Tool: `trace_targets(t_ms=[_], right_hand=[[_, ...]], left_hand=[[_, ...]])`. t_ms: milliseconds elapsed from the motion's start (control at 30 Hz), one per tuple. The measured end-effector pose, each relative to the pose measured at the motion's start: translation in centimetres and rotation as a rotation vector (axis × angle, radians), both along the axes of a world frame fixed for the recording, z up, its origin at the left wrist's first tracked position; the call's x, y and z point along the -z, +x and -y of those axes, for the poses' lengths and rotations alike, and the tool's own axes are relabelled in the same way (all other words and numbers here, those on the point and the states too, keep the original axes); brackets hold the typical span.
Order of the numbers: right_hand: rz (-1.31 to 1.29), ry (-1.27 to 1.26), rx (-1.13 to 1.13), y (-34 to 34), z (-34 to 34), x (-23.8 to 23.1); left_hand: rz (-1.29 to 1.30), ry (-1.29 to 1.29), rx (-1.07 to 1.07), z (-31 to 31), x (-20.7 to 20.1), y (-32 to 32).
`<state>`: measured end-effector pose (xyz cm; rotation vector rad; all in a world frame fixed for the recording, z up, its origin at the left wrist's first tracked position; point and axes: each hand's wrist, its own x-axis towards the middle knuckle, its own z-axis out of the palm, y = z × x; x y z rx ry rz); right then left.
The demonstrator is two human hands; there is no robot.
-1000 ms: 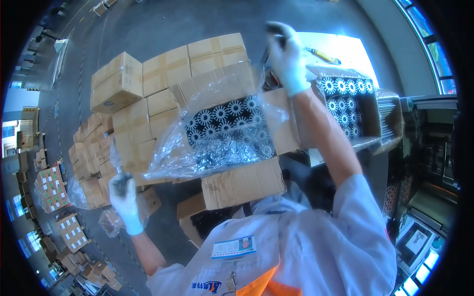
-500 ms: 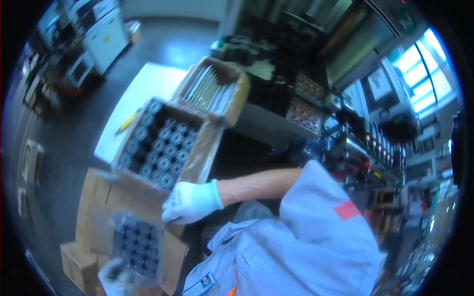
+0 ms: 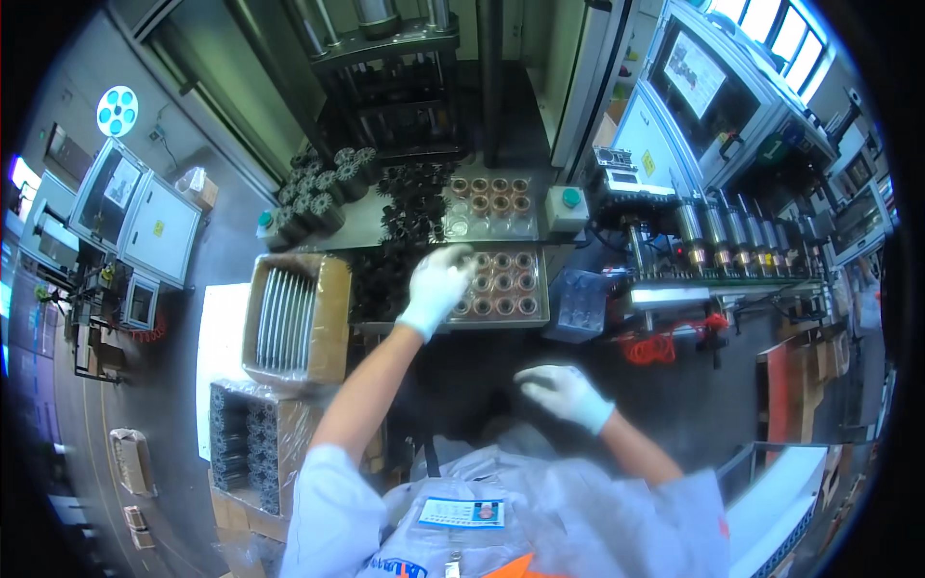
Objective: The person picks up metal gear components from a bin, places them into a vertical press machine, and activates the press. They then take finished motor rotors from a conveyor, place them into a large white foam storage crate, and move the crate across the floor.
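My left hand [image 3: 438,287], in a white glove, reaches over the left side of a tray of copper-coloured rings [image 3: 503,281]. Its fingertips are by the rings at the tray's upper left; whether they pinch one is too blurred to tell. Dark toothed metal parts [image 3: 385,275] lie heaped just left of that hand. My right hand [image 3: 568,393], gloved too, hangs in front of the bench with thumb and fingers apart and nothing visible in it. A second tray of rings [image 3: 491,204] sits behind the first, some of its places holding no copper ring.
Stacks of grey toothed cores [image 3: 328,193] stand at the bench's back left, below a press [image 3: 385,48]. At left are a carton of upright sheets [image 3: 332,318] and a carton of cores [image 3: 287,453]. A green-button box [image 3: 567,210], clear blue bin [image 3: 580,303] and conveyor [image 3: 723,289] are to the right.
My view has swung from the cartons to the bench. My left hand has left the plastic-wrapped pack of cores for the ring tray; my right hand has come away from the carton's edge.
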<state>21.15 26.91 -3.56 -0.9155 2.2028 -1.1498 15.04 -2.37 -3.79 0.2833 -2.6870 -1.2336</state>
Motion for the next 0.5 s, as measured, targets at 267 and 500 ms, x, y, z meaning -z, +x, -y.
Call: trace_targets(t_ms=[267,500], right_hand=[[0.187,-0.026,0.225,-4.0,-2.4,1.2],[0.256,-0.129,0.331,-10.2,3.0,-0.9]], left_hand=[[-0.05,-0.495,0.067,2.5,4.0,-14.9],[-0.044,-0.69,0.389,4.8,5.8,-18.6]])
